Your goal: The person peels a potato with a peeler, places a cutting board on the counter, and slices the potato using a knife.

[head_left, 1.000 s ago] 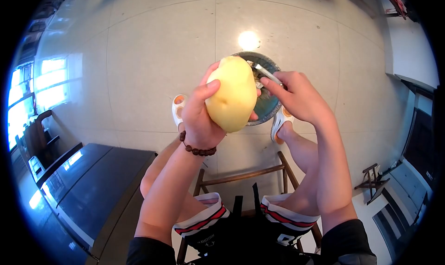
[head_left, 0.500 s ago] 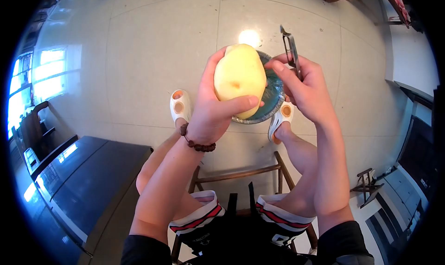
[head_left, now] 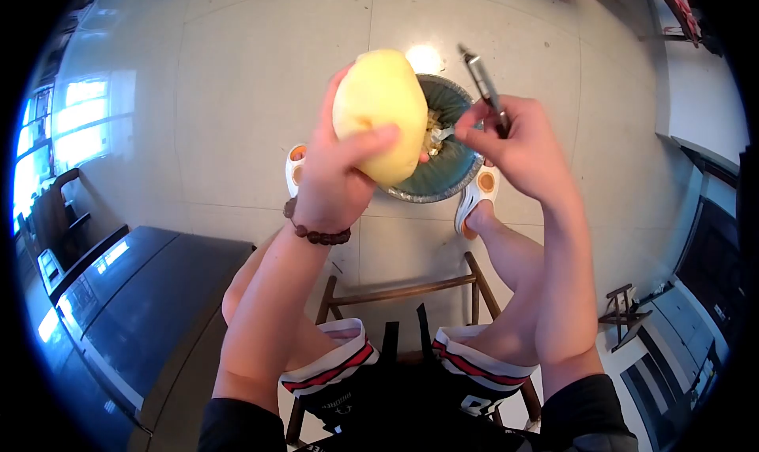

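Our left hand (head_left: 332, 179) clamps the peeled potato (head_left: 379, 112) above the bowl (head_left: 451, 175); our right hand (head_left: 518, 147) grips the peeler (head_left: 482, 84), open floor around, the bowl's contents partly hidden.

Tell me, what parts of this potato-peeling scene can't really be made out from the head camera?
- The far side of the potato: turned away, and the left hand covers its lower part.
- The handle of the peeler: wrapped inside the right hand.
- The contents of the bowl: small, partly behind potato and fingers.
- The room's edges: cut off by the dark lens rim.
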`<state>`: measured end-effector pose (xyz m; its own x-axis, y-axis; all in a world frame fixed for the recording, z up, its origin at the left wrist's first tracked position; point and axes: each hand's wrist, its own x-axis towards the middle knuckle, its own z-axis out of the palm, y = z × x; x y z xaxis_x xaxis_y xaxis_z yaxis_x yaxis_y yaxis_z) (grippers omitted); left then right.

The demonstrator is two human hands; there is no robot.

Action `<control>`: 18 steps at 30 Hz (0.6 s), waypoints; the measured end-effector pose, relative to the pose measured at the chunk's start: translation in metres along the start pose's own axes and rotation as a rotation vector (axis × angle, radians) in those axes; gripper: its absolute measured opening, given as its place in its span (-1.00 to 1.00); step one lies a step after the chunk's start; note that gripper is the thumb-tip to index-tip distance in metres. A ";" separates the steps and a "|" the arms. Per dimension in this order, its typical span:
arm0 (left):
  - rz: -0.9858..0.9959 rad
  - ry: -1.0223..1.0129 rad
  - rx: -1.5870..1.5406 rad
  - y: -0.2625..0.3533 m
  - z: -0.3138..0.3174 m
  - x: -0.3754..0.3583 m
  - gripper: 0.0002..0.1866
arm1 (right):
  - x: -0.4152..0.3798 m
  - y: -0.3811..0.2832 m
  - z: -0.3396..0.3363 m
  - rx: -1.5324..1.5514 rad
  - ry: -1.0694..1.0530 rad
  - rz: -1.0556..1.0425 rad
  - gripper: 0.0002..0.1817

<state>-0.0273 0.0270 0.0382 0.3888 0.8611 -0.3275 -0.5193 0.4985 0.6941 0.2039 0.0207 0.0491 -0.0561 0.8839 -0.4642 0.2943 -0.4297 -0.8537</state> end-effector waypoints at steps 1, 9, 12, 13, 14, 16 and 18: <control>-0.005 0.037 -0.114 -0.001 -0.002 0.000 -0.39 | -0.001 -0.001 0.003 -0.124 -0.023 0.018 -0.87; -0.059 0.071 -0.280 -0.003 -0.002 0.001 -0.46 | 0.001 0.022 0.009 -0.358 -0.161 0.056 -0.81; -0.075 0.112 -0.348 -0.005 -0.008 0.005 -0.45 | 0.003 0.028 0.005 -0.332 -0.150 -0.016 -0.80; -0.081 0.102 -0.372 -0.005 -0.009 0.006 -0.45 | 0.004 0.027 0.005 -0.332 -0.152 -0.018 -0.80; -0.089 0.092 -0.396 -0.004 -0.010 0.006 -0.44 | 0.002 0.024 0.005 -0.372 -0.152 -0.018 -0.79; -0.090 0.153 -0.412 -0.004 -0.005 0.007 -0.44 | 0.002 0.013 0.007 -0.412 -0.155 -0.020 -0.78; -0.088 0.213 -0.427 -0.003 -0.007 0.007 -0.44 | 0.002 -0.001 0.010 -0.337 -0.147 0.091 -0.68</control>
<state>-0.0283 0.0324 0.0286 0.3037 0.7928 -0.5284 -0.7745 0.5285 0.3477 0.1939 0.0212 0.0462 -0.1445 0.7984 -0.5846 0.6007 -0.3987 -0.6930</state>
